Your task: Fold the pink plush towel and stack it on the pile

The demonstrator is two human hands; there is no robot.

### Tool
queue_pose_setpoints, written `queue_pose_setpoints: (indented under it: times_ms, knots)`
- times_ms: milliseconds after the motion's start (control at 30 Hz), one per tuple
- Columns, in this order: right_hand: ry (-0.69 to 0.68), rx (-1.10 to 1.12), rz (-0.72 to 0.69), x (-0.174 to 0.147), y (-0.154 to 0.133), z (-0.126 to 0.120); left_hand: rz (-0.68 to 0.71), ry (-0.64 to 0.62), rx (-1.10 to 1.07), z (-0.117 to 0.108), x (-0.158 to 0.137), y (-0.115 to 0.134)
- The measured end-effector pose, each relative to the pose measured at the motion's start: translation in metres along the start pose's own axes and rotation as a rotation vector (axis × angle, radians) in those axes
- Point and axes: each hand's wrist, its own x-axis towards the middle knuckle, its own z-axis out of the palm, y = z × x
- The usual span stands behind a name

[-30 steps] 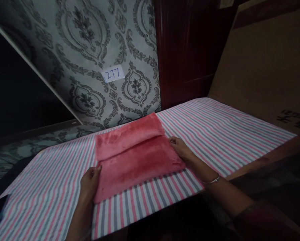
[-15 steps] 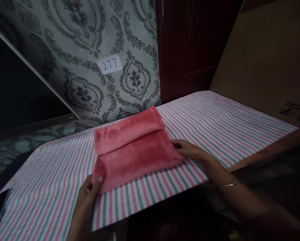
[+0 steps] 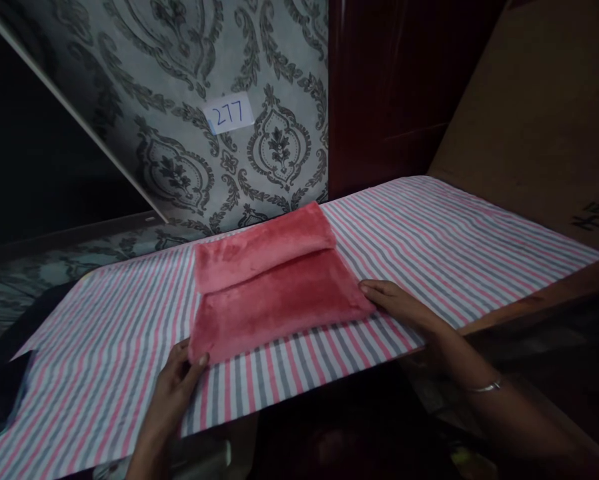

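A plush, coral-pink cloth [image 3: 284, 293] lies on the striped cover, with one folded panel across its far part. At its near left corner, my left hand [image 3: 179, 373] is closed on the edge, thumb on top and fingers partly hidden. My right hand [image 3: 387, 297] pinches the near right corner, its fingertips partly out of sight. The cloth's near edge hangs slightly raised between the two hands.
The table bears a pink, grey and white striped cover [image 3: 459, 247]. Behind it is a patterned wall with a paper [image 3: 228, 113] marked 277. A large cardboard box [image 3: 539, 113] stands at right, a dark screen [image 3: 44, 153] at left.
My right hand has gone from lying loosely by the right edge to pinching the near right corner. The left hand keeps its corner. The view has shifted slightly.
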Motion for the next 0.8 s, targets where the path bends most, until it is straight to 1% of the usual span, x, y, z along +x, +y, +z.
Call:
queue_pose_setpoints:
  times_ms: [133,167,267,367,467,567,633,700,800]
  knots:
    - [-0.065,-0.073,-0.046,-0.009,-0.003,0.002,0.009,-0.034,0.023,0.004,-0.006,0.015]
    - [-0.059,-0.110,-0.054,-0.010,-0.002,0.003,0.007,-0.029,0.015,0.005,-0.007,0.017]
    - [0.023,-0.225,-0.064,-0.013,0.004,0.004,0.006,-0.002,-0.065,0.003,-0.007,0.017]
    - [0.038,-0.239,-0.050,-0.015,0.010,0.002,-0.015,0.014,-0.116,0.000,-0.009,0.012]
    - [0.020,-0.236,-0.056,-0.016,0.010,0.001,-0.010,0.022,-0.075,-0.001,-0.011,0.010]
    - [0.028,-0.269,-0.088,-0.014,0.010,0.003,0.021,-0.008,-0.021,0.000,-0.010,0.011]
    - [0.082,-0.340,-0.125,-0.012,0.011,0.007,0.042,-0.035,0.026,0.000,-0.008,0.011]
    - [0.145,-0.423,-0.159,-0.010,0.015,0.009,0.070,-0.028,0.082,0.000,-0.006,0.010]
    - [0.173,-0.493,-0.154,-0.011,0.020,0.009,0.105,-0.012,0.146,-0.002,-0.006,0.006]
